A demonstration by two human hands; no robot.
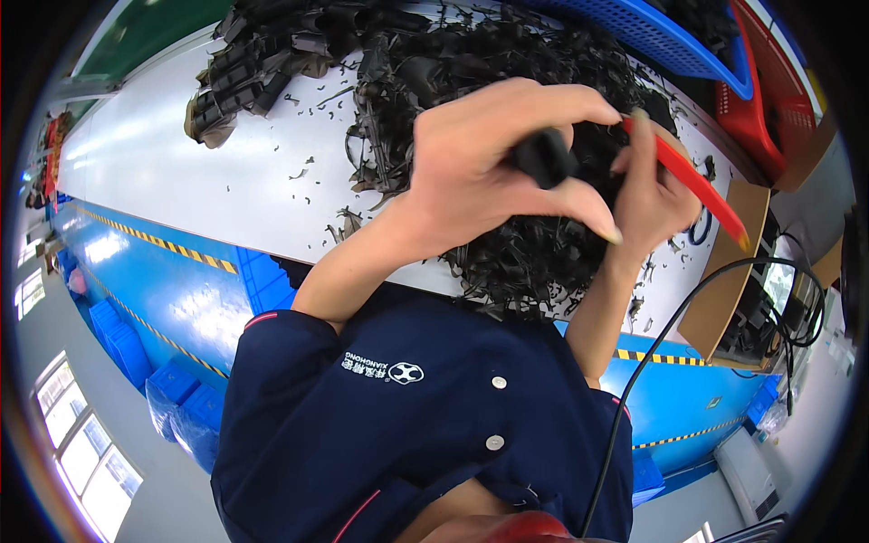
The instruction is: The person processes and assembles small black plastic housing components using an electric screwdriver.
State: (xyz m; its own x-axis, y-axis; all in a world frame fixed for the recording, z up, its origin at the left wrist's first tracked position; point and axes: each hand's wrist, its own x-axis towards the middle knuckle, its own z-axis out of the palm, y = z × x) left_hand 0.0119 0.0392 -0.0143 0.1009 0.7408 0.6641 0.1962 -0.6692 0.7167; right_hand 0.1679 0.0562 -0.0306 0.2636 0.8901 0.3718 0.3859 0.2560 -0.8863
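My left hand (480, 163) is raised over the table with a small black moulded part (546, 157) held in its curled fingers. Its thumb and forefinger reach out to the right, apart from each other. Close by on the right, my right hand (654, 195) grips a slim red tool (695, 176), which slants down to the right and ends in a yellowish tip. The tool's working end lies near my left forefinger, and its exact kind cannot be made out. Below both hands spreads a heap of black plastic scraps (516, 258).
Stacked black parts (244, 86) lie at the far left of the white table (136, 172). A blue basket (670, 41) and a red basket (765, 118) stand at the far right. An open cardboard box (724, 271) and a black cable (670, 348) are on my right.
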